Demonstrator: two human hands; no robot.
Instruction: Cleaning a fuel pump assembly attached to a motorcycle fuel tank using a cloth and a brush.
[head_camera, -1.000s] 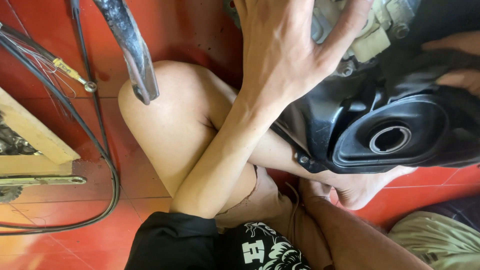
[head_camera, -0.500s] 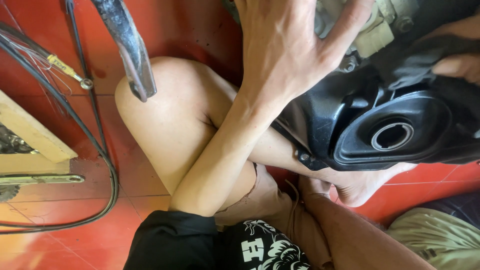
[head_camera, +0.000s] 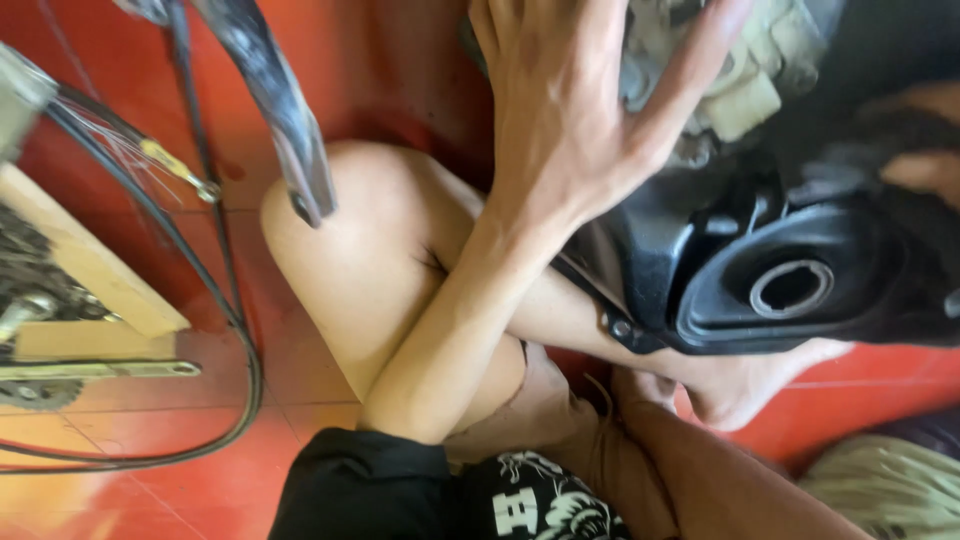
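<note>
My left hand (head_camera: 570, 110) reaches across my bent knee (head_camera: 370, 250), fingers spread wide. Its palm rests where a grey-beige metal part (head_camera: 745, 70) meets a black plastic housing (head_camera: 700, 260). The housing has a round opening (head_camera: 792, 288) facing up and lies over my lower leg and foot. My right hand (head_camera: 925, 165) shows only at the right edge, fingers curled over the housing's far side and mostly hidden.
A dark metal bar (head_camera: 285, 120) hangs over the red tiled floor (head_camera: 200, 480) by my knee. Black cables (head_camera: 243, 350) loop at left beside a brass-tipped wire (head_camera: 175, 165), a wooden block (head_camera: 90, 260) and a flat metal tool (head_camera: 100, 370). Pale green cloth (head_camera: 880, 490) lies at bottom right.
The view has drifted slightly. Both hands stay on the housing in much the same hold.
</note>
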